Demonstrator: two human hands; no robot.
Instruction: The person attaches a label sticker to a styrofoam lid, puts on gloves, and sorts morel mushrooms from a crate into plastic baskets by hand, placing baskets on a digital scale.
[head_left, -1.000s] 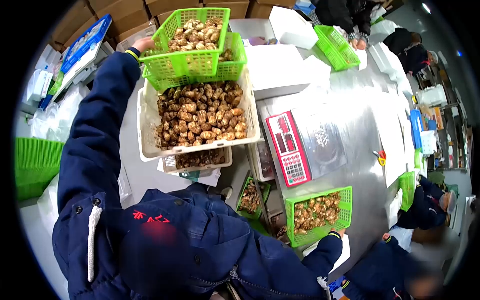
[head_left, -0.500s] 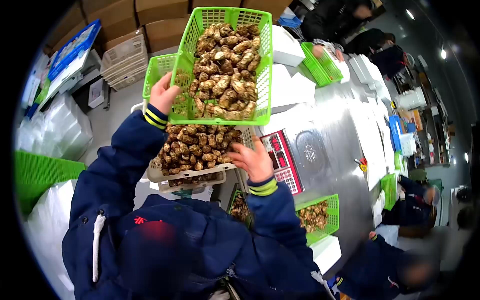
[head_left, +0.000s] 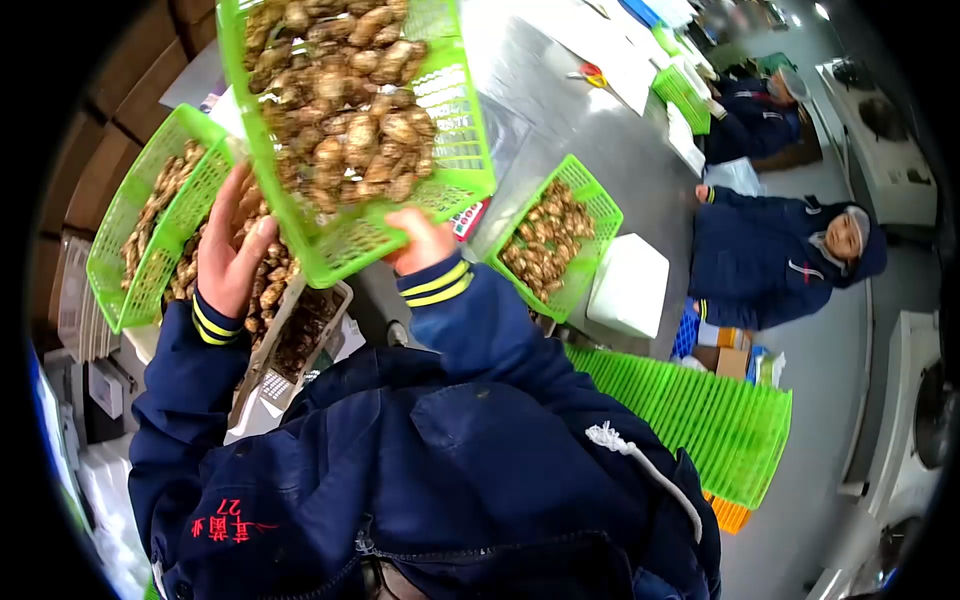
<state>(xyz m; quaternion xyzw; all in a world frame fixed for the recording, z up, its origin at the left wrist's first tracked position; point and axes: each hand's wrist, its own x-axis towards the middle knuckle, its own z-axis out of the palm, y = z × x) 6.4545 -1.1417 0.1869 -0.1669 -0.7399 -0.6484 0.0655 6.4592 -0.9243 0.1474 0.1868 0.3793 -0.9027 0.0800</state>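
Observation:
A green plastic basket full of brown, knobbly mushrooms is held up in front of me, tilted. My right hand grips its near rim at the lower right; some fingers are hidden. Beside the basket's left corner is my left hand, fingers stretched and thumb apart; whether it touches the basket I cannot tell. Below it, a pale crate contains more mushrooms. Another green basket of mushrooms sits at the left, partly behind my left hand.
On the metal table stand a green basket of mushrooms, a white foam box, red-handled scissors and a partly hidden red scale. Stacked green baskets stand at the right. Two people, one in a navy jacket, are beyond the table.
My view has turned right. My right hand has gone from the crate's mushrooms to the raised basket's rim. My left hand has come off that basket's left rim and opened.

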